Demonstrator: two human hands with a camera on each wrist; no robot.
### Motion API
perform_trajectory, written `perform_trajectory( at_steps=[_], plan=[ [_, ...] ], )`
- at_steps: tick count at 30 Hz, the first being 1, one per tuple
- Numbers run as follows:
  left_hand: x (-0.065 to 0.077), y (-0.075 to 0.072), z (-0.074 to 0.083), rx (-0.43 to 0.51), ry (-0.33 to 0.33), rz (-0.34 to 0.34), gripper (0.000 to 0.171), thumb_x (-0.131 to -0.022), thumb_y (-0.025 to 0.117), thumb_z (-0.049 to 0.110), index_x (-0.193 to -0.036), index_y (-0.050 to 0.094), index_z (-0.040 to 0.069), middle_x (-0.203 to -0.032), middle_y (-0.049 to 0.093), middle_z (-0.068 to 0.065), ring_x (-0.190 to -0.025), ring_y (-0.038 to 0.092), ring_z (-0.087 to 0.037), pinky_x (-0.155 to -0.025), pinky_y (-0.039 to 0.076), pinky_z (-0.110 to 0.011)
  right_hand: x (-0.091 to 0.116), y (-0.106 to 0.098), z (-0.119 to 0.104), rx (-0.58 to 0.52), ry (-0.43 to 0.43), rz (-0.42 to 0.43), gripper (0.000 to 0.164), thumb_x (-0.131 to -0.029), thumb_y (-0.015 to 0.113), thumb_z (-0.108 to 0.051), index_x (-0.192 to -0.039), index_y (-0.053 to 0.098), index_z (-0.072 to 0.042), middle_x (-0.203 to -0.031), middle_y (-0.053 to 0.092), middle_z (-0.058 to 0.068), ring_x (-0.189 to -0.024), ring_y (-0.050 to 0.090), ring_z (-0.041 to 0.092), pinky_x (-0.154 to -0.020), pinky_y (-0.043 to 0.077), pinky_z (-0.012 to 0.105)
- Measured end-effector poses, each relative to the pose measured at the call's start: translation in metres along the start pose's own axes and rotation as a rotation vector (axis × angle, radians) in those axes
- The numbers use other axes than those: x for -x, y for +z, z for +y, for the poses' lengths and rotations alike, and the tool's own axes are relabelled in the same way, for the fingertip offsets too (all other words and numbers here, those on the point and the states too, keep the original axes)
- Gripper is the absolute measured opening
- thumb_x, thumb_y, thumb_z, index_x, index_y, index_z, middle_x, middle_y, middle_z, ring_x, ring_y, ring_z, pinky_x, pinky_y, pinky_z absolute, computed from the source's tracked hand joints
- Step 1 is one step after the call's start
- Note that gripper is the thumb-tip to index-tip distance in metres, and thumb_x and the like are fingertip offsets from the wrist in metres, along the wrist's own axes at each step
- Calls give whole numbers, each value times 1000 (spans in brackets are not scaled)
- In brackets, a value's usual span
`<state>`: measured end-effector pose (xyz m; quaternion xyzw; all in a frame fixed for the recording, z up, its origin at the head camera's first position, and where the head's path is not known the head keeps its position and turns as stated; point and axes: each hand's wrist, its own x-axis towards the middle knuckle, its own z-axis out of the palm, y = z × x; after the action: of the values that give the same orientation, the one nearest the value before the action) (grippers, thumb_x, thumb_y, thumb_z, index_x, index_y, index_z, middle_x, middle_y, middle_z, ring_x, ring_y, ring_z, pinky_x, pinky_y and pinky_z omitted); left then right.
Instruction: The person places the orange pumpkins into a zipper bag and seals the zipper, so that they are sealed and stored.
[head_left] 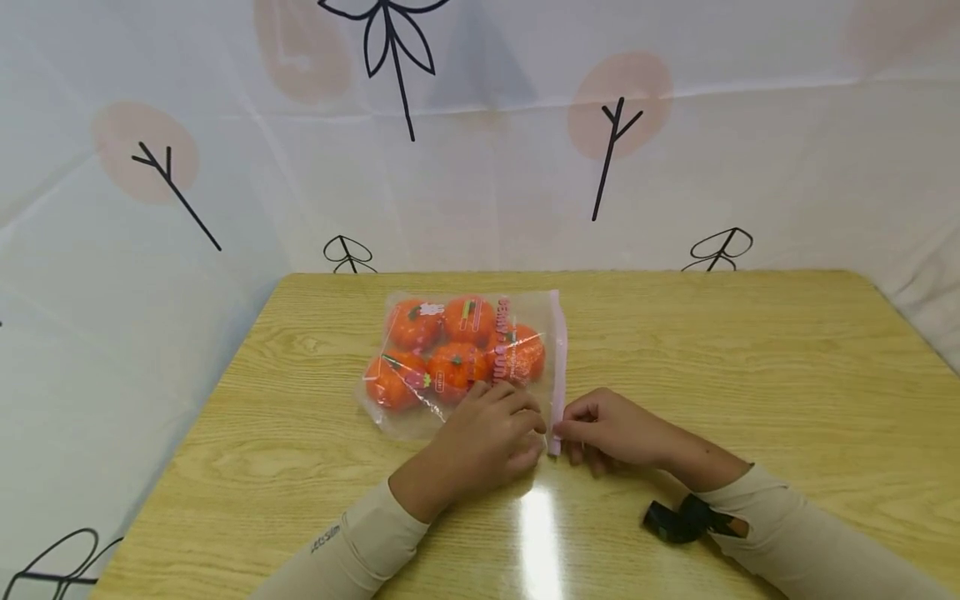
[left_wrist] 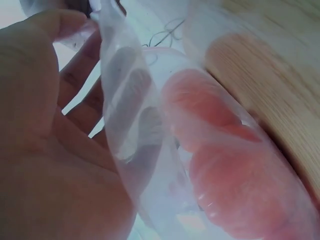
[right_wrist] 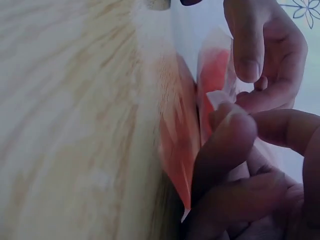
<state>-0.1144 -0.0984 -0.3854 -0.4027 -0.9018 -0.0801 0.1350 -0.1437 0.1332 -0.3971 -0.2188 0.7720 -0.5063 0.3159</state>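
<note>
A clear zip bag (head_left: 408,425) with pink print lies flat on the table, its pink zip strip (head_left: 559,350) along the right side. Inside are several round, ribbed orange pumpkin-like pieces (head_left: 457,367) with green tops. My right hand (head_left: 618,429) pinches the near end of the zip strip between thumb and forefinger. Just left of it, my left hand (head_left: 483,437) holds the bag's near right corner area, fingers curled over it. In the left wrist view, its fingers (left_wrist: 87,105) reach behind the clear film and the thumb meets the film's edge. The right wrist view shows both hands close together.
The wood-grain table (head_left: 750,358) extends to both sides of the bag. A white cloth with line drawings (head_left: 495,183) hangs behind and at the left. A black wrist strap device (head_left: 678,518) sits on the right forearm, close above the tabletop.
</note>
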Motion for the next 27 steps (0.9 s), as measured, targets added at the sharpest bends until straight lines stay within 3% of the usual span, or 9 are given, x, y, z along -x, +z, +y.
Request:
perform_trajectory(
  at_steps=[6, 17, 27],
  plan=[
    [-1, 1, -1, 9, 29, 89, 25, -84, 74, 46, -99, 68, 27, -101, 66, 12, -103, 59, -11, -88, 43, -32, 2, -1, -4, -103, 16, 18, 40, -102, 53, -27, -82, 63, 6, -62, 59, 1, -45, 49, 8, -40, 36, 21],
    [-3, 2, -3, -72, 48, 161, 16, -86, 74, 40, -95, 68, 28, -95, 67, 12, -93, 60, -9, -83, 41, -30, 2, 0, -7, -200, 17, -17, 47, -104, 48, -28, -86, 54, 16, -61, 58, -4, -48, 52, 7, -43, 37, 21],
    [-5, 3, -3, -39, 91, 259, 7, -88, 74, 33, -89, 73, 27, -88, 70, 14, -87, 64, -6, -83, 42, -29, 3, 1, -7, -220, 24, -31, 52, -104, 48, -32, -91, 60, 18, -60, 61, -6, -47, 53, 5, -44, 38, 19]
  ],
)
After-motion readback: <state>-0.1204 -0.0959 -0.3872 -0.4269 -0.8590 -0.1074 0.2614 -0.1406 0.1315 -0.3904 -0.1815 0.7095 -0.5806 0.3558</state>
